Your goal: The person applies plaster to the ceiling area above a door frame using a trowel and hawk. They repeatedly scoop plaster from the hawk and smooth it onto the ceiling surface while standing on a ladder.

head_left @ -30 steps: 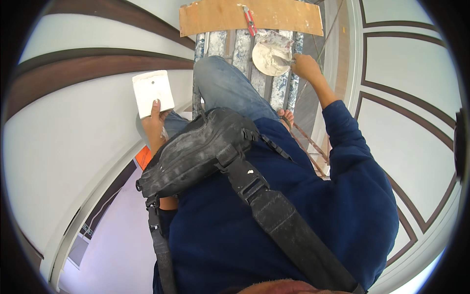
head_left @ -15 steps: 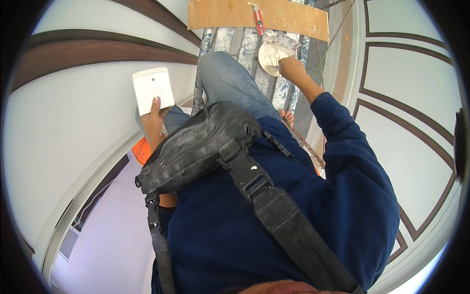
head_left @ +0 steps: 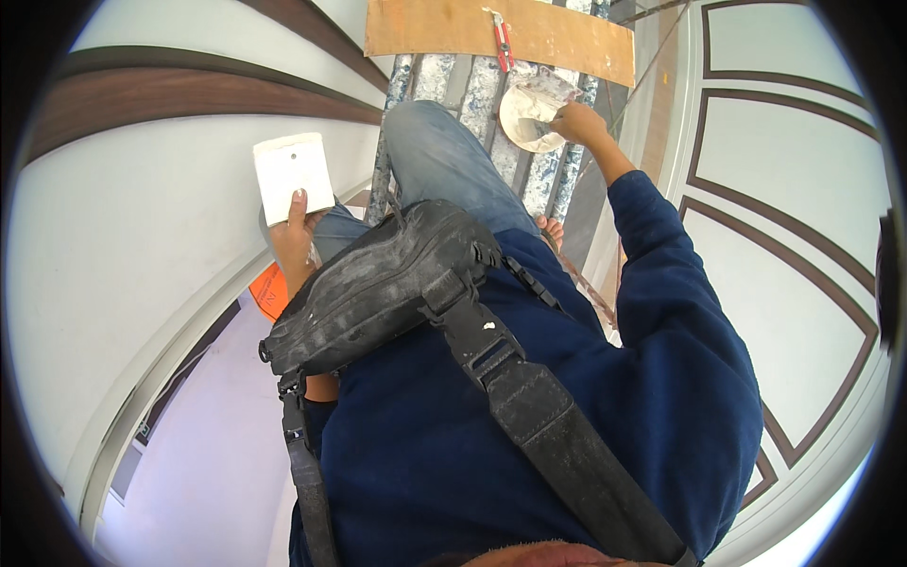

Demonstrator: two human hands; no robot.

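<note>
White walls (head_left: 189,227) crossed by dark brown trim (head_left: 198,101) flank a paint-spattered slatted platform (head_left: 478,94), where a wooden board (head_left: 425,30) carries a red utility knife (head_left: 502,43). Nearer the person, a round tub (head_left: 505,128) of white paste (head_left: 525,106) rests on the slats. The right hand (head_left: 579,123) is closed around what looks like a putty knife (head_left: 545,127), its blade over the paste; the handle seems the secure hold. Left of the knee, the left hand (head_left: 299,231) pinches a square white plate (head_left: 291,172) by its near edge, thumb on top. That plate looks light, stiff and perhaps slippery, best gripped there; the paste seems soft, the tub probably heavier.
</note>
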